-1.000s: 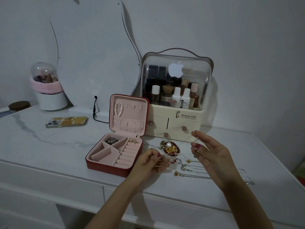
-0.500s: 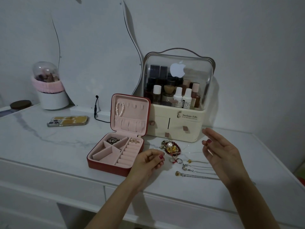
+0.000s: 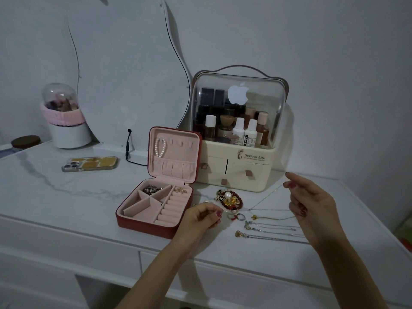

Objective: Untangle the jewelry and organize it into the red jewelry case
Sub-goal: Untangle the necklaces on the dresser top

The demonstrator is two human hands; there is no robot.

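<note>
Two hands work over the white worktop [image 3: 66,197] in the head view, a fine silver chain [image 3: 265,198] stretched in the air between them. The right hand [image 3: 312,206] is raised, thumb and forefinger pinched on the chain's upper end, the other fingers loosely curled. The left hand [image 3: 200,217] sits low just beside the red jewelry case [image 3: 142,224], fingers curled inward; it seems to pinch the chain's lower end, though the contact is too small to be sure. The case stands open, lid upright with a pearl bracelet [image 3: 160,147] hung inside, a dark piece in the rear compartment and small gold pieces at the top of the ring rolls. Between the case and the right hand lie a cluster of beads and charms [image 3: 229,198], two rings [image 3: 236,217] and three more necklaces [image 3: 272,228] laid out roughly parallel. To do this step well, I judge the chain should be kept lightly taut and lifted clear of the cluster so it does not snag, then lowered into an empty compartment, or hooked in the lid, without letting it bunch.
</note>
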